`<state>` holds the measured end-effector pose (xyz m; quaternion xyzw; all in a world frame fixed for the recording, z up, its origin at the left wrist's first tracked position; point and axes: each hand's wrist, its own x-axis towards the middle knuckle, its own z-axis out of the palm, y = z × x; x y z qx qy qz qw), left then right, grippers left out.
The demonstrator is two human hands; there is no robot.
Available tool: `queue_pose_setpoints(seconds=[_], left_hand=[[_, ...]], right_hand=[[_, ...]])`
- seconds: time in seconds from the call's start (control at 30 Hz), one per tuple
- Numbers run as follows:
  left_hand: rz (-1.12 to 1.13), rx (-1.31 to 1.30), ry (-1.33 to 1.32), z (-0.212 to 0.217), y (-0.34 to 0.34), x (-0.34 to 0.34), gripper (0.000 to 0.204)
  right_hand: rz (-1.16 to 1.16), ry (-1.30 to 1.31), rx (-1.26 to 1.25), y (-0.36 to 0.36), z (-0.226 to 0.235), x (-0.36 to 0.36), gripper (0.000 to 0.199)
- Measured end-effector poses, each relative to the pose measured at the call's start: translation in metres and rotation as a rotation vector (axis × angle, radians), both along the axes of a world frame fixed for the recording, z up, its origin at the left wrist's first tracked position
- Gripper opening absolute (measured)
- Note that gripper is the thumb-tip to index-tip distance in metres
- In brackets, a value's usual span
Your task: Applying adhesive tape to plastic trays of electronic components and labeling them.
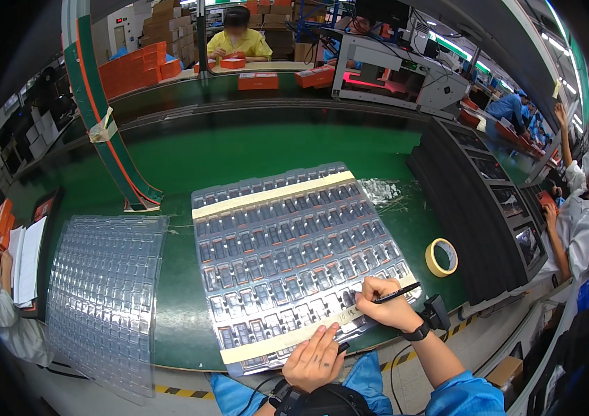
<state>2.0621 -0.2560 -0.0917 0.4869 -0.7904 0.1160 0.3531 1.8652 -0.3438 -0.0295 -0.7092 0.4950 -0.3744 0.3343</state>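
A clear plastic tray (291, 286) lies before me, its rows of pockets filled with small dark parts. Strips of cream masking tape cross it near the far edge and the near edge. My right hand (384, 305) is closed round a black marker pen (398, 292), over the near tape strip (308, 338), where handwritten marks show. My left hand (314, 360) presses on the near edge of the tray with fingers stretched over the tape. A small black pen cap (343, 346) sticks out between its thumb and forefinger.
At the left lies an empty clear tray (104, 291). A roll of masking tape (441, 258) stands at the right, beside a tall stack of black foam trays (468, 208). A green post (117, 152) rises from the green bench (253, 142). Co-workers sit across and at both sides.
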Motion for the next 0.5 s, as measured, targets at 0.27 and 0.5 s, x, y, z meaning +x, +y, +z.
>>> queue_pose_setpoints(seconds=[0.27, 0.5], left_hand=[[-0.001, -0.005, 0.013, 0.0008, -0.0012, -0.0005, 0.019], [0.001, 0.014, -0.025, -0.0005, 0.0004, 0.0007, 0.018]], right_hand=[[0.012, 0.009, 0.045, 0.0010, 0.0041, 0.0000, 0.031], [-0.010, -0.017, 0.018, -0.0001, -0.0014, -0.0026, 0.031]])
